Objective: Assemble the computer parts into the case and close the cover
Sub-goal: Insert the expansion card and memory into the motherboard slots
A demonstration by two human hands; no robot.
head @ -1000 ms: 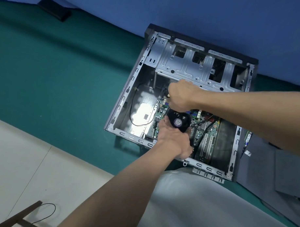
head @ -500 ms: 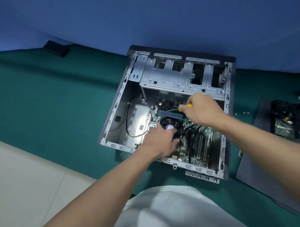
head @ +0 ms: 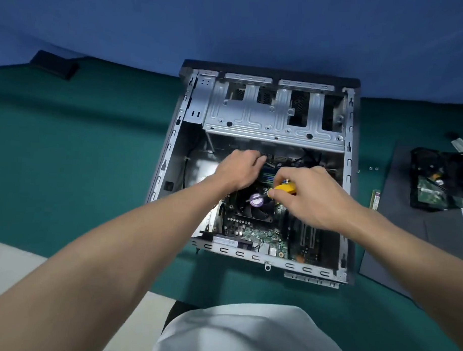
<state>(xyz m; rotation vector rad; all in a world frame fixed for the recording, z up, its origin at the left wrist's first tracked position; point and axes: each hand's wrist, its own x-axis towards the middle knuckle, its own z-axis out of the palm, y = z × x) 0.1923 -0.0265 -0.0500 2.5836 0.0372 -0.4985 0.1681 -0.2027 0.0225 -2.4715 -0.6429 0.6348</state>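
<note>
Yellow screwdriver [head: 285,188]: pinched in right grip [head: 312,200], shaft pointing at cooler fan [head: 256,202].
Left grip [head: 238,170]: just beside it, fingers curled onto motherboard [head: 259,236]; any hold unclear.
Case [head: 346,179]: open on green desk [head: 81,157], both grips inside.

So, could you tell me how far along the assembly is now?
Done: the motherboard and its fan sit inside the case. In hand: the right hand holds a yellow screwdriver over the fan. To do: the hard drive and cover panel lie outside.
</note>
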